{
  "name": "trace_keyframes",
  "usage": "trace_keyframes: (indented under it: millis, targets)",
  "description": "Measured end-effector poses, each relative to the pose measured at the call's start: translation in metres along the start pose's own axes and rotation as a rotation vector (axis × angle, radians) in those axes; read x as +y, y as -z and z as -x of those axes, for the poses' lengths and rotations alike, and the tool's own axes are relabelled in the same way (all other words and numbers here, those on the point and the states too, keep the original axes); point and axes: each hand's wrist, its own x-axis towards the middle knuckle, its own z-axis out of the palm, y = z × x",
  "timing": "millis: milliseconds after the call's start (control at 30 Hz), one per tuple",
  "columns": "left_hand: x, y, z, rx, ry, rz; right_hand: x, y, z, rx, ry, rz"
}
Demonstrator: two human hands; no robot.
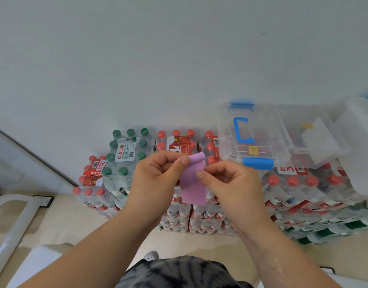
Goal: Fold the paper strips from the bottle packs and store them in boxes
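A purple paper strip hangs in front of me, its top end curled over. My left hand pinches the strip's upper left edge between thumb and fingers. My right hand pinches its right edge a little lower. Behind the hands stand shrink-wrapped bottle packs with red caps, and one pack with green caps. A clear plastic box with blue handle and clips rests on the packs at the right, lid on. A second clear box sits beside it with paper inside.
A white wall rises behind the stacked packs. More packs are piled several layers high at the right, down to the beige floor. A white container stands at the far right. A white frame lies at the lower left.
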Motion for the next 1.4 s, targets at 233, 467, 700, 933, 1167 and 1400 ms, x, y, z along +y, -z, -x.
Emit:
trace_keyframes:
  millis: [233, 467, 700, 933, 1167, 1400]
  targets:
    - [0.001, 0.002, 0.004, 0.001, -0.052, -0.078, 0.001, -0.002, -0.001, -0.039, -0.024, -0.006]
    - [0.002, 0.005, 0.003, -0.004, -0.075, -0.112, 0.0, -0.001, 0.0, -0.1, 0.032, -0.018]
    - [0.004, 0.005, 0.006, 0.017, -0.035, -0.042, 0.002, 0.0, 0.0, -0.113, -0.029, -0.088]
    - [0.001, 0.001, 0.011, 0.06, -0.042, -0.05, -0.002, 0.001, 0.002, -0.122, 0.022, -0.115]
    - [0.007, -0.001, 0.015, 0.001, -0.066, -0.026, -0.01, 0.004, 0.005, -0.046, 0.012, -0.232]
    - [0.008, 0.004, 0.017, -0.077, -0.026, 0.045, -0.015, 0.003, 0.007, -0.018, 0.06, -0.109]
